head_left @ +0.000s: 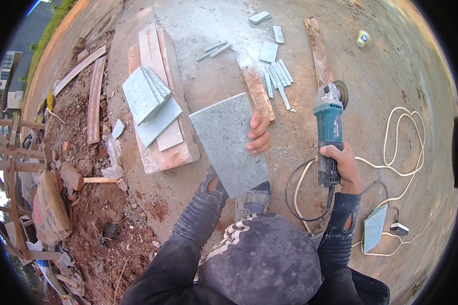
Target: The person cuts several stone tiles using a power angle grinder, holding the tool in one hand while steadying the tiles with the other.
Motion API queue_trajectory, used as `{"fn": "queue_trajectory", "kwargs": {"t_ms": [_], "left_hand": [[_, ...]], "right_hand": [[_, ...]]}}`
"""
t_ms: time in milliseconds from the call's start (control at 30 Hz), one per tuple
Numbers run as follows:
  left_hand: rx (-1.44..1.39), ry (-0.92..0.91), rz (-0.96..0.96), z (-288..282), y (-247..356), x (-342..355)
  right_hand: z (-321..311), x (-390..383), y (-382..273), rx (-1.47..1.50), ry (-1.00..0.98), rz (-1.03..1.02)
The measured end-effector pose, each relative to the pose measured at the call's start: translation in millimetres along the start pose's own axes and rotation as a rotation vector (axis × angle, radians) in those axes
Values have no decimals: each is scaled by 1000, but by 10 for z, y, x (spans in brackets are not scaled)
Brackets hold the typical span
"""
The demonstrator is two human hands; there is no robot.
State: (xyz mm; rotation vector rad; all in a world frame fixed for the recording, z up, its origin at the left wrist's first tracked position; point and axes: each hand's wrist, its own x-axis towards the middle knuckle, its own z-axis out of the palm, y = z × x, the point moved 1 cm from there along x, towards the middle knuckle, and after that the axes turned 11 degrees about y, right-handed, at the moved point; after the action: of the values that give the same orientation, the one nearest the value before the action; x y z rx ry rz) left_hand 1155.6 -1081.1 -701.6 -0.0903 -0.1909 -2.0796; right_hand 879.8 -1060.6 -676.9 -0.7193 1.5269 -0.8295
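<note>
Just left of your left fingers (259,144), which were curled over its edge, was the grey-green tile (230,145). Your right fingers (347,158) were wrapped round the grinder (329,124), its disc (345,96) beyond them. You seemed to be readying both; the next move probably called for keeping that disc clear of your left fingers.

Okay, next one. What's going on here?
A person holds a grey-green tile in the left hand and grips an angle grinder in the right hand. The grinder's disc is clear of the tile. More tiles sit stacked to the left, and narrow strips lie on the ground ahead.
</note>
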Motion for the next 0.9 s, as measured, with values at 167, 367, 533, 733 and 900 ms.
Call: {"fn": "queue_trajectory", "kwargs": {"t_ms": [167,367,533,733,900], "left_hand": [[0,-11,3,39,-9,42],[-210,222,161,-320,186,-45],[129,641,412,-466,685,-325],[583,1021,798,107,652,-217],[643,937,816,278,616,-196]], "right_hand": [[-35,-15,-18,-11,5,-9],[-49,-44,-38,7,6,-3],[-95,-42,-32,27,12,-15],[-218,-33,-11,24,19,-1],[-201,-39,-8,45,44,-9]]}}
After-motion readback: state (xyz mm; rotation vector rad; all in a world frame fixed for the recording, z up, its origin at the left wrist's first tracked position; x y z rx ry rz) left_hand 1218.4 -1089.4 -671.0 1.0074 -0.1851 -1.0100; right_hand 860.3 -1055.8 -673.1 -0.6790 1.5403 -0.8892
